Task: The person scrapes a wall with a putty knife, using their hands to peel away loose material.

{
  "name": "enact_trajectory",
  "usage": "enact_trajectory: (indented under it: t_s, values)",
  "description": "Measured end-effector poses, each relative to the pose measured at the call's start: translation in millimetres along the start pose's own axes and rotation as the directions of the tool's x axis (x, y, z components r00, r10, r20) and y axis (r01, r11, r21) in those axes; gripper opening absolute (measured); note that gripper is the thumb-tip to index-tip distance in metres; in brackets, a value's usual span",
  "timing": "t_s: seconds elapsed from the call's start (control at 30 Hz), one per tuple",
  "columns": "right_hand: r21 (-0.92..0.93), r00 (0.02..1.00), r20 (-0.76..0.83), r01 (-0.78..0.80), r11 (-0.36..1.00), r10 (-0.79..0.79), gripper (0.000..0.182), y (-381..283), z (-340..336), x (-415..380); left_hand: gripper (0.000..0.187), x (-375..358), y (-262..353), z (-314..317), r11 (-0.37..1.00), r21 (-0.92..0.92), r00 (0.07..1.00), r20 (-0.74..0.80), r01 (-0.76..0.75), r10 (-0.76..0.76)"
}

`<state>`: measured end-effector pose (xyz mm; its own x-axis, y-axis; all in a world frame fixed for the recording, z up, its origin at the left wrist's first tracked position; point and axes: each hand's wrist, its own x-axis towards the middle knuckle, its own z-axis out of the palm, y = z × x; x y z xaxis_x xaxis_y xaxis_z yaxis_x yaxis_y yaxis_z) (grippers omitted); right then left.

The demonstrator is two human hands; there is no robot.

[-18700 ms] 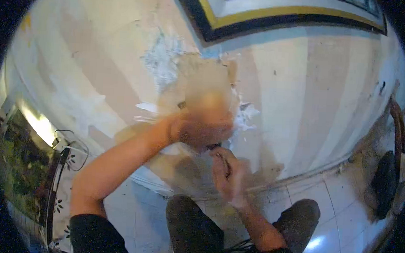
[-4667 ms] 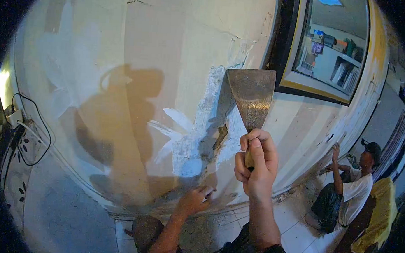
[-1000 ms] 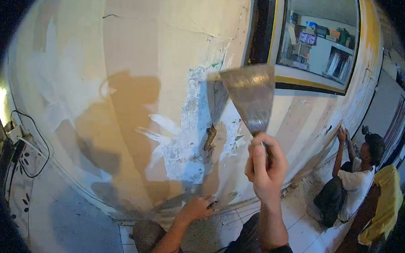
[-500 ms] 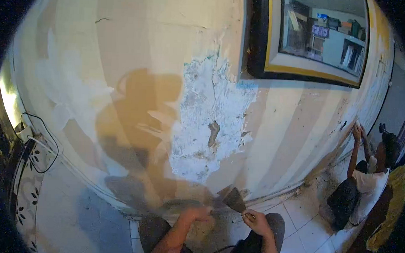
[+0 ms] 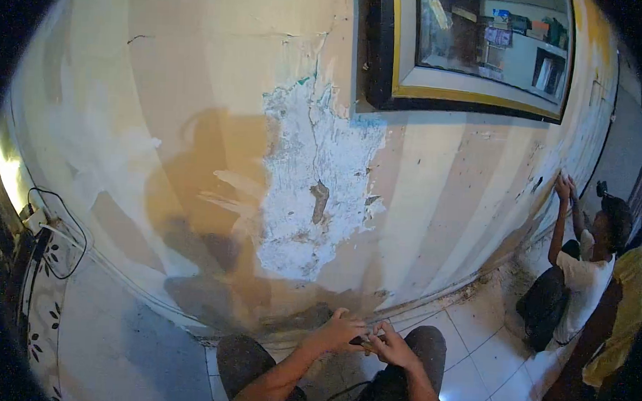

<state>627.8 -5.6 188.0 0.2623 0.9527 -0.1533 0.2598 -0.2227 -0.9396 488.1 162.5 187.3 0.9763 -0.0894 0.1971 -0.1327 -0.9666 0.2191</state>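
Note:
Both my hands meet low in the view, between my knees and in front of the wall. My left hand [image 5: 338, 333] is closed, its fingers bent around a dark piece of the putty knife [image 5: 358, 340]. Against it, my right hand [image 5: 395, 346] grips the same tool with curled fingers. Most of the putty knife, its wide blade included, is hidden by the fingers. Ahead of the hands is the striped wall [image 5: 436, 198], with a peeled white patch [image 5: 292, 199] that holds a crack and a small brown hole [image 5: 319, 200].
A framed mirror or glass picture [image 5: 476, 92] hangs at upper right. Another person [image 5: 579, 283] squats at right, hands raised to the wall. A cable [image 5: 86, 240] and a white plug [image 5: 33, 220] are at left. Debris [image 5: 485, 290] lies along the wall's foot on the tiles.
My right hand has turned and drawn the putty knife inward, so its blade no longer shows. My left hand has moved right to meet it. The view has shifted slightly.

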Motion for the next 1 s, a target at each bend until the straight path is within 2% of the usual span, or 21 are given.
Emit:
enact_trajectory:
  t_s: [0.03,0.1,0.13,0.17,0.2,0.23,0.27,0.3,0.37,0.4,0.43,0.47,0.5,0.53,0.6,0.73,0.8,0.83,0.9,0.93,1.0]
  values:
    - [0.079,1.0,-0.013,0.014,0.997,-0.013,0.022,4.8,0.8,1.4,0.049,0.4,-1.2,3.9,1.0,-0.005,1.0,0.001,-0.007,0.007]
    - [0.066,0.998,-0.054,0.04,0.997,-0.037,0.023,11.1,-1.6,4.8,0.037,-0.4,-1.2,-1.5,0.992,-0.103,0.981,0.189,0.069,-0.049]
    - [0.051,0.994,-0.088,0.07,0.996,-0.065,0.025,12.7,-2.8,5.2,0.037,-4.0,-1.5,1.3,0.992,-0.108,0.98,0.196,0.062,-0.04]
    - [0.184,0.994,-0.022,-0.104,0.977,0.11,0.023,-16.0,-7.8,-2.0,0.033,-8.3,-3.6,6.2,0.992,-0.081,0.98,0.184,0.092,-0.076]
    - [0.191,0.993,-0.047,-0.101,0.976,0.112,0.023,-22.8,-9.0,-1.4,0.029,-7.4,-6.4,4.2,0.993,-0.049,0.981,0.166,0.109,-0.1]
    - [-0.039,0.961,-0.252,0.107,0.993,-0.114,0.023,-26.0,-12.0,-4.6,0.029,-7.7,-7.7,2.0,0.997,-0.05,0.983,0.174,0.064,-0.054]
    - [-0.31,0.847,-0.401,0.234,0.922,-0.349,0.023,-31.3,-17.6,-11.0,0.029,-8.6,-4.7,-7.9,0.983,-0.093,0.977,0.155,0.16,-0.144]
    - [-0.211,0.846,-0.433,0.24,0.948,-0.311,0.021,-75.4,-22.5,-29.4,0.028,-9.9,-6.2,-11.7,0.959,-0.141,0.962,0.156,0.247,-0.225]
    - [0.175,0.833,-0.177,0.55,0.817,-0.524,0.025,-119.0,-32.1,-64.5,0.034,-14.4,-21.6,-1.4,0.948,0.121,0.902,0.293,0.293,-0.316]
    - [0.424,0.674,0.069,0.648,0.633,-0.735,0.026,-141.4,-32.0,-78.9,0.037,-11.4,-19.5,-13.7,0.954,0.006,0.923,0.25,0.3,-0.292]
    - [0.676,0.379,0.234,0.599,0.43,-0.895,0.029,-161.5,-25.1,-89.5,0.04,-9.6,-14.0,-27.5,0.944,-0.111,0.936,0.205,0.312,-0.286]
    - [0.821,0.051,0.287,0.502,0.273,-0.957,0.03,-177.4,-7.1,-92.1,0.04,-8.4,-13.9,-27.8,0.95,-0.122,0.941,0.218,0.289,-0.258]
    - [0.86,-0.099,0.409,0.373,0.347,-0.907,0.042,-209.7,-4.2,-101.6,0.041,-7.4,-15.6,-28.0,0.945,-0.109,0.941,0.179,0.309,-0.287]
    - [0.857,-0.084,0.409,0.377,0.351,-0.909,0.042,-208.0,9.8,-102.3,0.042,-7.9,-12.6,-28.6,0.938,-0.098,0.938,0.136,0.333,-0.319]
    - [0.836,-0.24,0.538,0.273,0.475,-0.808,0.036,-197.0,41.8,-106.5,0.043,-5.5,-5.9,-36.8,0.942,-0.1,0.941,0.152,0.32,-0.303]
    - [0.752,-0.104,0.605,0.4,0.524,-0.79,0.029,-207.8,33.5,-101.8,0.044,-16.0,-11.1,-29.2,0.926,-0.165,0.94,0.092,0.339,-0.328]
    - [0.579,-0.012,0.497,0.749,0.321,-0.868,0.031,-229.7,22.4,-105.7,0.043,-18.9,-5.8,-38.4,0.935,-0.15,0.947,0.05,0.321,-0.317]
    - [0.578,-0.008,0.498,0.748,0.325,-0.867,0.031,-236.2,15.5,-103.8,0.042,-17.7,-3.0,-44.0,0.943,-0.132,0.951,0.007,0.307,-0.308]
    - [0.432,0.097,0.333,0.868,0.243,-0.938,0.033,-246.8,4.5,-100.3,0.04,-10.6,-3.8,-49.6,0.945,-0.112,0.951,0.06,0.308,-0.303]
    - [0.353,0.12,0.194,0.918,0.183,-0.974,0.023,-241.6,0.2,-101.5,0.039,-9.3,-3.8,-51.5,0.945,-0.091,0.945,0.117,0.315,-0.304]
    - [0.313,0.104,-0.079,0.947,0.074,-0.991,0.032,-237.7,-3.6,-100.1,0.036,-8.9,-15.0,-31.9,0.904,-0.209,0.925,0.163,0.372,-0.343]
